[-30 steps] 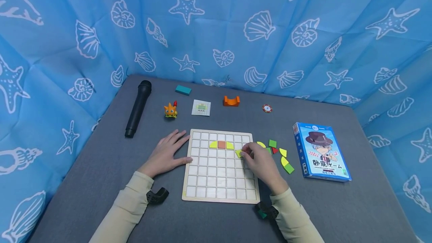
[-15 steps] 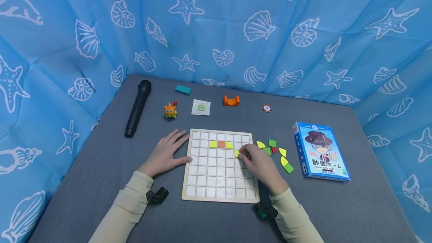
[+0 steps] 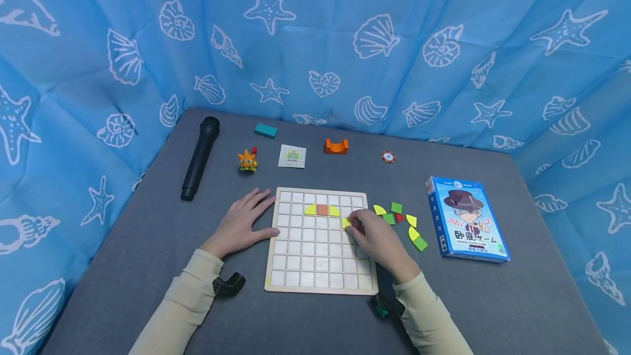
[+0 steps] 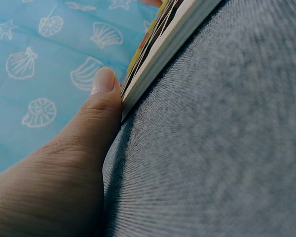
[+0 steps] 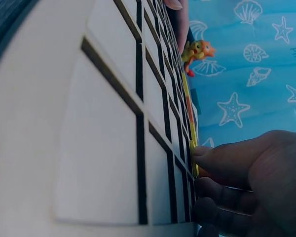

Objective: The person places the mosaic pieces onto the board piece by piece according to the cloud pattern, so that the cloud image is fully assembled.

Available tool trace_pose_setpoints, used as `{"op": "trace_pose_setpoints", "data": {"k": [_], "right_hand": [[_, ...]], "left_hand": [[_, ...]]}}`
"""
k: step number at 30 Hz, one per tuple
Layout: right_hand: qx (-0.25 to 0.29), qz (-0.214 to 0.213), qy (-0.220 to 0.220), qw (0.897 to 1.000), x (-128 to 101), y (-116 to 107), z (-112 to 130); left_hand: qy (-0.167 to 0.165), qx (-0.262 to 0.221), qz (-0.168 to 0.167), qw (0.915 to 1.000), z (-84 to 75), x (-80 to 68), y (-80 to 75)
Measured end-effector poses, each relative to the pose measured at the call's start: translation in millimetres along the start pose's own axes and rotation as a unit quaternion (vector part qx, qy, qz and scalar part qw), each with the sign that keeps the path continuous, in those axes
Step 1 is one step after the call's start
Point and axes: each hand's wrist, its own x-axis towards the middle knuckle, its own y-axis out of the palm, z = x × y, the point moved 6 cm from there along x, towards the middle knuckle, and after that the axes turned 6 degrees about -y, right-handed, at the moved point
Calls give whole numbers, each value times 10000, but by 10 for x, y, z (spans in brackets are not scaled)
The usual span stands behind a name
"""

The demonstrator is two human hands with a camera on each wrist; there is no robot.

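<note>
A wooden grid board lies on the table. In an upper row sit a reddish-brown square tile and a yellow curved-edge tile on either side of it. My right hand is over the board's right part, its thumb and fingers pinching a yellow tile one row lower; the fingers hide part of it. In the right wrist view the thumb lies on that tile at the grid. My left hand rests spread on the table, its thumb touching the board's left edge.
Several green, yellow and red tiles lie right of the board, near a blue game box. Behind it stand a pattern card, an orange figurine, an orange block, a teal block and a chip. A microphone lies left.
The yellow tile under my right hand has turned from tilted to nearly square with the grid, and the fingers have shifted slightly. My left hand has kept its place.
</note>
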Motion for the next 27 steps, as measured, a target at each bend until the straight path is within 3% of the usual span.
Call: {"op": "trace_pose_setpoints", "data": {"k": [10, 22, 27], "right_hand": [[-65, -153, -69, 9998, -13, 17, 7], [-47, -14, 116, 9999, -26, -8, 2], [-146, -481, 477, 9976, -60, -167, -61]], "left_hand": [[35, -14, -119, 9999, -12, -7, -6], [103, -53, -189, 9998, -16, -13, -16], [70, -65, -172, 9998, -14, -16, -19]]}}
